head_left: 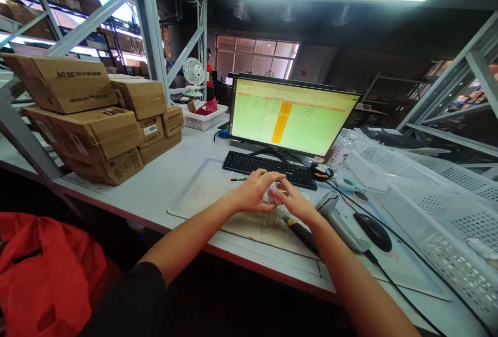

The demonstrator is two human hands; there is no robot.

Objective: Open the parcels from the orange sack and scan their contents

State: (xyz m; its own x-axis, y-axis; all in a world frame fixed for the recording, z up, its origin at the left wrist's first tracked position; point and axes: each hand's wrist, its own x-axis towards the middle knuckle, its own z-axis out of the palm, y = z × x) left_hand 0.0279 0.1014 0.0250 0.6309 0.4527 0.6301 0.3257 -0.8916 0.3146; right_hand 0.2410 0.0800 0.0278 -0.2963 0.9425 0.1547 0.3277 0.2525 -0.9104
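Both hands are together over the bench, just in front of the keyboard. The left hand (253, 192) and right hand (294, 201) form a narrow grip, fingers curved inward, around a small clear item (273, 193). The item sits between the two sets of fingertips and is mostly hidden by them, so its exact form cannot be told. Its visible part looks transparent and glints.

Beneath the hands lies a worn translucent desk mat (202, 194). A black keyboard (268, 169) sits just beyond the fingers. Near the right wrist lie a black-and-yellow box cutter (301, 234) and a grey handheld barcode scanner (338, 221), with a black computer mouse (374, 231) to the scanner's right.

Farther along the white workbench (155, 194), a monitor (288, 116) shows a spreadsheet with an orange-highlighted column. Stacked cardboard boxes (83, 119) stand left of it, and white perforated plastic crates (439, 207) lie at right. A red bag (42, 274) lies at lower left. A person in a red top (209, 75) stands in the background.
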